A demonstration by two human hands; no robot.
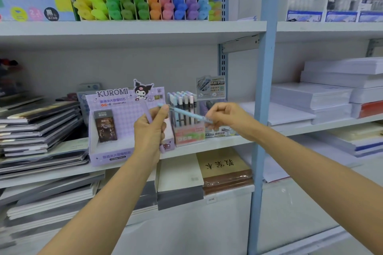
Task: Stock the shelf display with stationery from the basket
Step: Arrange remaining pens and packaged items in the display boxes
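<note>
My left hand [150, 126] is closed around a purple pen [147, 112] that stands nearly upright, and its thumb and forefinger pinch one end of a light blue pen [186, 113]. My right hand [224, 116] grips the other end of that blue pen, which lies slanted between both hands. Both hands hover in front of the middle shelf [217, 143]. Behind them stand a purple Kuromi display box [116, 122] and a pink box of upright pens [187, 114]. No basket is in view.
A clear display of pens [213, 107] stands right of the pink box. Stacked notebooks [39, 128] fill the shelf's left side, paper reams [335, 93] the right bay. Highlighters [143, 4] line the upper shelf. A blue upright post [263, 109] divides the bays.
</note>
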